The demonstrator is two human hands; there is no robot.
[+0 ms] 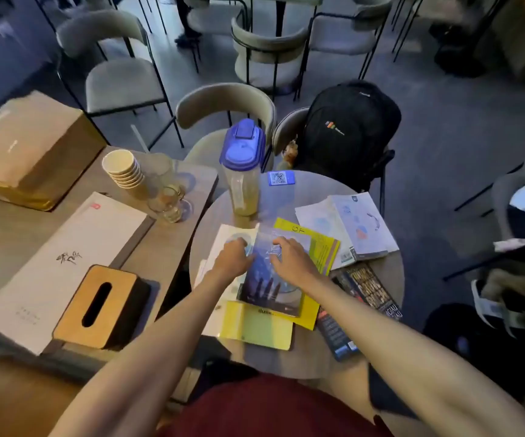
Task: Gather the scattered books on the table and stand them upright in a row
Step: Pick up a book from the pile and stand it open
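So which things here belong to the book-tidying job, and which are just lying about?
Job:
- dark blue book under both hands, left hand, right hand
- yellow books
- white books
- dark book

Lying about:
- blue-lidded pitcher
- paper cups
- tissue box
- backpack

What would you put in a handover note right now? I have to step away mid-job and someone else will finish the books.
Left hand: resting on the left edge of the dark blue book, no firm grip visible.
Right hand: fingers spread on the same book's top, pressing down rather than holding.
Books: blue book lies atop the yellow books and a white book at the round table centre; two pale books lie right, beyond the pile; dark books lie at the right edge.
Done: nothing stands upright yet.
Left: gather all, stand them in a row. Mind the pitcher behind.
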